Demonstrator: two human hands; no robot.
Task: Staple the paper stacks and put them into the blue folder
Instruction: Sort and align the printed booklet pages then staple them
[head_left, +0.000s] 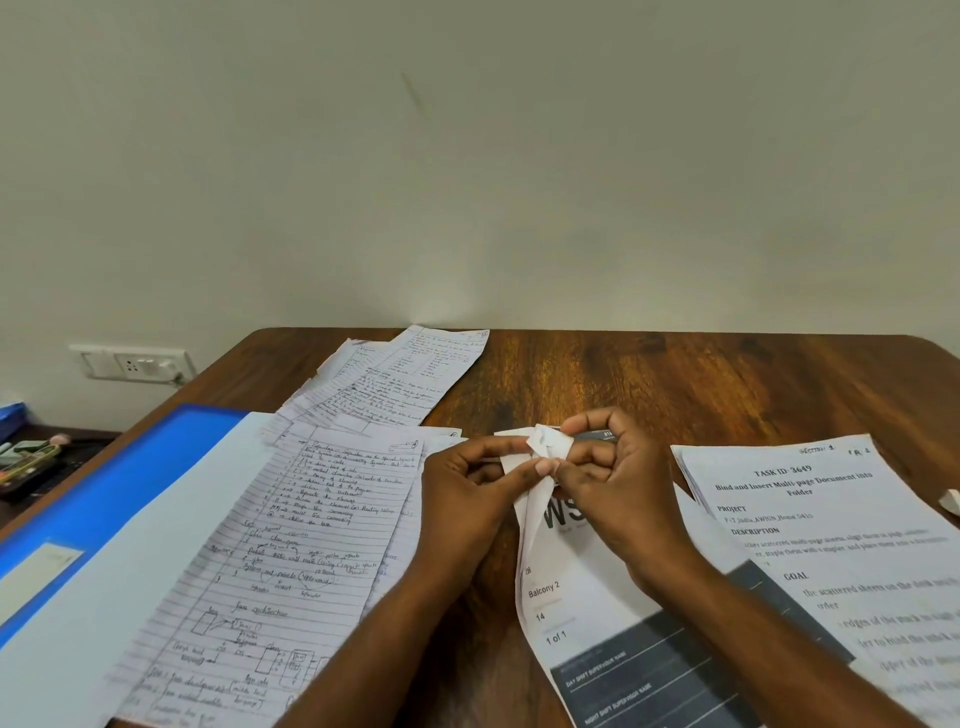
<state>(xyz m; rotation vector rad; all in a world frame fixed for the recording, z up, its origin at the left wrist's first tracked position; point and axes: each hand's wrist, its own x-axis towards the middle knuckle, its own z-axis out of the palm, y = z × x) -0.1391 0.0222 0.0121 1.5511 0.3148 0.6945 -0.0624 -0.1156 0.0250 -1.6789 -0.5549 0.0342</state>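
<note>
Nearest us, our left hand (480, 486) and right hand (602, 478) meet over the top corner of the printed stack (587, 613), the one with dark bands and "1 of 1" on it. Both hands pinch that folded-over corner, thumbs and fingertips closed on the paper, and the rest of the stack trails down toward us on the wooden table (701, 384). We cannot see a stapler anywhere, nor tell whether a staple already sits in this corner, so we judge this stack to be mid-binding at best.

To our right lies the typed instruction stack (831, 545), flat on the table and apart from the folder. To our left the handwritten stack (291, 561) lies on a blank white sheet (104, 623), which in turn overlaps the blue folder (119, 467). The folder lies at the table's left edge; whether these papers count as filed inside it we cannot say.

Farther back, more handwritten pages (384, 379) lie fanned loosely near the wall, plainly unsorted. As we read it, most of the stapling and filing is left to do.
</note>
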